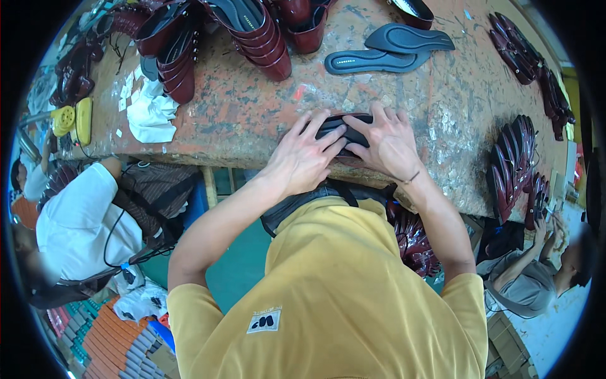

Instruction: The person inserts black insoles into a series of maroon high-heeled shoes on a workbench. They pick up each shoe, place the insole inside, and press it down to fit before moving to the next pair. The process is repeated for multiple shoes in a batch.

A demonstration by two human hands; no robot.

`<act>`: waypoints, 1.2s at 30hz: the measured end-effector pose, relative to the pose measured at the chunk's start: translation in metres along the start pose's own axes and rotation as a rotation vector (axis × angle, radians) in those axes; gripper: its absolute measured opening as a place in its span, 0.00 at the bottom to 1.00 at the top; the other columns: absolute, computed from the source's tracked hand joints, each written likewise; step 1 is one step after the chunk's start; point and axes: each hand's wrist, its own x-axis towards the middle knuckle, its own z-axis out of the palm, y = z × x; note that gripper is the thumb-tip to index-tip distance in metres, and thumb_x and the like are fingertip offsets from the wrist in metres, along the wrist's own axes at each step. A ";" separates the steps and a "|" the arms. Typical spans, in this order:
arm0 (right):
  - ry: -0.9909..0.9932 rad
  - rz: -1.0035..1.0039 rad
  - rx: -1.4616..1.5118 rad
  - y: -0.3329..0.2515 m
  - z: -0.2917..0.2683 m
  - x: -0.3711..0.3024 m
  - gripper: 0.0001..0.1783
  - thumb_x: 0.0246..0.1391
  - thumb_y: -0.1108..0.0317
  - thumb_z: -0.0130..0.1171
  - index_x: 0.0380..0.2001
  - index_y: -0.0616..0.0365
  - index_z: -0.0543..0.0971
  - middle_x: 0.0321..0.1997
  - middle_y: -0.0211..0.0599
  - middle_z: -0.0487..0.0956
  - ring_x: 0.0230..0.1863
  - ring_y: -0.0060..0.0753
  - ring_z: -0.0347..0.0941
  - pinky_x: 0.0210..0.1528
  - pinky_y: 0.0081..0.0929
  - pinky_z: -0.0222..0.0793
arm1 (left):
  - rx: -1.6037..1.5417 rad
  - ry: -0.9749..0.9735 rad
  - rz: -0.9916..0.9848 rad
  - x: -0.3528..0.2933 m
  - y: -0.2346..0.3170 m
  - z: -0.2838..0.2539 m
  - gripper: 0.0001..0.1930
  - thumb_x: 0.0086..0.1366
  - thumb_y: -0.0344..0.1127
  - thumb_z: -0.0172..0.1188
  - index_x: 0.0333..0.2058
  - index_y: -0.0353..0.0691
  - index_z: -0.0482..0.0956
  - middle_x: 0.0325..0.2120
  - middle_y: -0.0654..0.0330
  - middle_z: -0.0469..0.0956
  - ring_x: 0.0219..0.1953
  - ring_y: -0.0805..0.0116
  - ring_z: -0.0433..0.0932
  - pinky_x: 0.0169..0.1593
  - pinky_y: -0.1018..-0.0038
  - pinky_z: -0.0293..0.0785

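At the table's near edge, both my hands are on a dark red shoe (327, 128) with a black insole (355, 124) inside. My left hand (302, 155) grips its left side, with fingers curled over the rim and pressing on the insole. My right hand (389, 144) wraps round the right side, its thumb pointing into the shoe. Much of the shoe is hidden under my hands. Beyond them, two loose dark insoles (361, 62) lie partly overlapping on the table.
Glossy dark red shoes (262, 47) crowd the far left of the worn table (233, 117). More shoes (511, 161) stand along its right side. Crumpled white paper (151, 114) and a yellow device (83, 121) lie left. Co-workers sit at left (88, 211) and right (527, 281).
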 end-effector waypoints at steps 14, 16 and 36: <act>0.113 0.326 0.085 -0.050 0.028 -0.015 0.16 0.54 0.72 0.65 0.46 0.66 0.82 0.41 0.46 0.80 0.28 0.46 0.86 0.28 0.42 0.83 | -0.121 0.008 0.022 -0.001 -0.018 0.002 0.34 0.57 0.36 0.73 0.65 0.45 0.82 0.78 0.59 0.62 0.78 0.48 0.59 0.74 0.46 0.63; 0.025 0.296 0.093 -0.039 0.031 -0.012 0.14 0.55 0.73 0.64 0.44 0.66 0.81 0.43 0.50 0.81 0.30 0.50 0.87 0.30 0.44 0.83 | -0.102 0.040 0.110 0.001 -0.021 -0.003 0.34 0.58 0.32 0.72 0.66 0.44 0.80 0.79 0.56 0.60 0.80 0.53 0.58 0.80 0.44 0.55; 0.136 0.162 0.495 0.047 0.052 -0.050 0.71 0.33 0.53 0.90 0.80 0.55 0.62 0.78 0.51 0.70 0.78 0.59 0.66 0.84 0.55 0.56 | 0.164 -0.143 0.384 0.071 0.005 0.006 0.44 0.45 0.51 0.76 0.62 0.40 0.79 0.65 0.61 0.75 0.74 0.64 0.68 0.85 0.49 0.42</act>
